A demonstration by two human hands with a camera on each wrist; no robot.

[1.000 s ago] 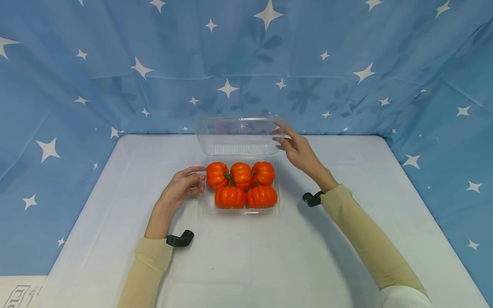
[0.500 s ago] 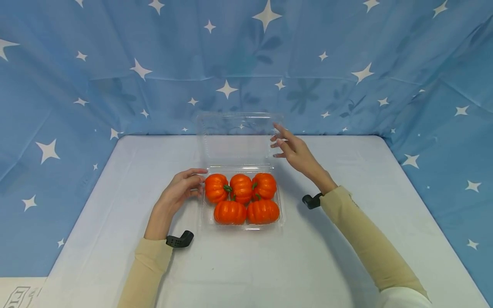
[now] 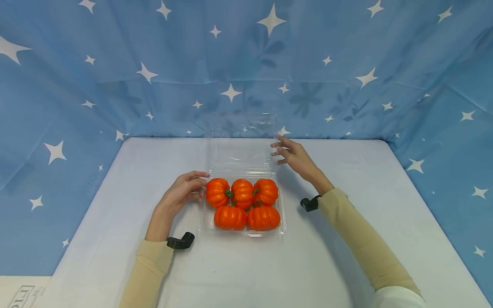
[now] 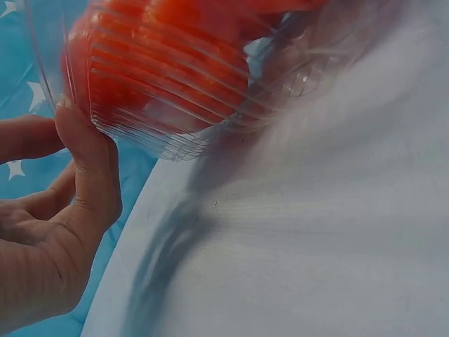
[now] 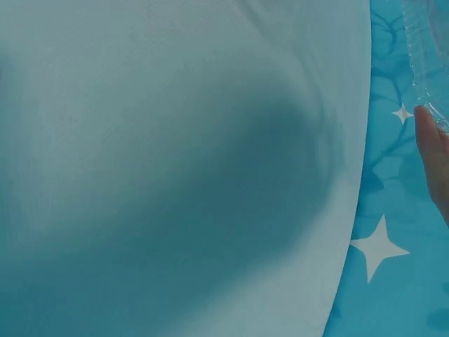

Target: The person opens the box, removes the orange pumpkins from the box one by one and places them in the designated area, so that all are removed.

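Several small orange pumpkins [image 3: 242,194] with green stems lie in two rows in a clear plastic clamshell container [image 3: 248,233]. Its hinged lid [image 3: 240,149] stands raised at the back, leaning away from me. My left hand [image 3: 178,194] pinches the container's left rim near the hinge; the left wrist view shows the thumb [image 4: 91,165] on the ribbed clear wall, with a pumpkin [image 4: 165,63] behind the plastic. At the lid's right edge, my right hand [image 3: 296,158] holds the plastic with bent fingers. Only its thumb side [image 5: 433,154] appears in the right wrist view, against the lid's corner.
A white cloth-covered table [image 3: 246,269] lies under the container. Behind and beside it hangs a blue curtain [image 3: 169,94] with white stars. Part of a printed pale surface [image 3: 23,295] shows at the lower left.
The container with its pumpkins has come nearer to me, and the lid has swung further back. My right hand has lowered slightly along with the lid's edge; the left has barely moved.
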